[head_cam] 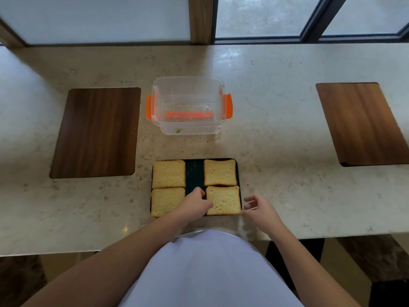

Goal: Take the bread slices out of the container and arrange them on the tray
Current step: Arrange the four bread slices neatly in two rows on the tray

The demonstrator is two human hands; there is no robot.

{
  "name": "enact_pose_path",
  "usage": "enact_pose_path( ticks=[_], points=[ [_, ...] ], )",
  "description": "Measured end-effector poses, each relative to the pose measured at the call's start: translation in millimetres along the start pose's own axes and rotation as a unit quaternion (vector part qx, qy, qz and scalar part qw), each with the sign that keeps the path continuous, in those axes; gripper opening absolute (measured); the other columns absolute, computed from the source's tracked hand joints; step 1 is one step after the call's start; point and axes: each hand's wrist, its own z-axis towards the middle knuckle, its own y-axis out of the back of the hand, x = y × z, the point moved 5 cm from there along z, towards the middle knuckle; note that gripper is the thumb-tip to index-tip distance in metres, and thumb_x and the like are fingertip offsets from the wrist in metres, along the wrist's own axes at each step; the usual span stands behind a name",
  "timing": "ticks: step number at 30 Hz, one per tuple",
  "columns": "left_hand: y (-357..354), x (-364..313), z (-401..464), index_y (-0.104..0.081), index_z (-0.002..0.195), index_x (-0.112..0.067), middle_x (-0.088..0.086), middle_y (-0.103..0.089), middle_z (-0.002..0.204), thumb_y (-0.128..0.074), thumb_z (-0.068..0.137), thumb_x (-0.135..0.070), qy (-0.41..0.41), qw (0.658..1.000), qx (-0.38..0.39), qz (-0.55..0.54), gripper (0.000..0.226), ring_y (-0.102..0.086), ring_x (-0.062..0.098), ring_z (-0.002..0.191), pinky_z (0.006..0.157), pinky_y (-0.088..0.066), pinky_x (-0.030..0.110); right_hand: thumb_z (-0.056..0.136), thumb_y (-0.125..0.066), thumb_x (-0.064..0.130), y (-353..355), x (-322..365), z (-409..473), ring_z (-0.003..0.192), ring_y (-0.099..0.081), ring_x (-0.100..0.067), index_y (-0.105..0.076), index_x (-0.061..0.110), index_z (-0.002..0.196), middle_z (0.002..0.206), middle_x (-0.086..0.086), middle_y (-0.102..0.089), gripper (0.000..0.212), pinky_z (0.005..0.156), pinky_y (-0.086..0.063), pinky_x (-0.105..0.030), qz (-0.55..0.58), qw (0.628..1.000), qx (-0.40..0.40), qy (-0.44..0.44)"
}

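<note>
Two hands [228,207] rest loosely open by bread slices [223,200] on marble counter [276,134] under windows [256,16]

Soft window daylight, countertop [276,89] glare, edges bowed by wide-angle lens.

No legible text, label, brand, number or sign appears anywhere in view. Faint pale marks on the dark tray [194,173] cannot be read.
</note>
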Motion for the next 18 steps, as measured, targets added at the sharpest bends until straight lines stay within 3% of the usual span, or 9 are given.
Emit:
enact_pose_path(
  ticks=[3, 9, 14, 18],
  points=[
    [0, 0, -1, -0.043, 0.131, -0.018, 0.003, -0.064, 0.101, -0.060, 0.090, -0.030, 0.004, 1.000, -0.002, -0.002, 0.045, -0.069, 0.024, 0.102, 0.090, -0.059, 0.048, 0.082, -0.080, 0.013, -4, -5, -2, 0.081, -0.070, -0.018, -0.062, 0.020, 0.110, 0.096, -0.005, -0.069, 0.034, 0.053, -0.050, -0.019, 0.016, 0.999, 0.028, -0.004],
    [-1, 0, -2, -0.042, 0.133, -0.017, 0.003, -0.064, 0.103, -0.058, 0.091, -0.030, 0.008, 1.000, -0.007, 0.001, 0.046, -0.068, 0.023, 0.100, 0.091, -0.059, 0.047, 0.083, -0.079, 0.022, -12, -10, -3, 0.082, -0.069, -0.016, -0.061, 0.028, 0.102, 0.089, 0.000, -0.072, 0.027, 0.064, -0.052, -0.027, 0.030, 0.999, 0.016, -0.007],
    [-1, -1, -3, -0.042, 0.135, -0.015, 0.007, -0.064, 0.106, -0.057, 0.093, -0.029, 0.013, 1.000, -0.006, -0.003, 0.046, -0.067, 0.025, 0.104, 0.092, -0.059, 0.047, 0.085, -0.079, 0.024, -15, -13, -2, 0.088, -0.071, -0.020, -0.063, 0.024, 0.103, 0.093, -0.004, -0.073, 0.024, 0.079, -0.060, -0.038, 0.047, 0.999, 0.010, -0.005],
    [0, 0, -3, -0.043, 0.134, -0.015, 0.006, -0.065, 0.104, -0.057, 0.094, -0.029, 0.009, 1.000, -0.007, -0.002, 0.045, -0.068, 0.026, 0.105, 0.091, -0.059, 0.047, 0.087, -0.077, 0.025, -16, -12, -2, 0.088, -0.071, -0.022, -0.062, 0.025, 0.098, 0.092, -0.004, -0.072, 0.019, 0.078, -0.059, -0.039, 0.051, 0.999, -0.003, -0.012]
  ],
)
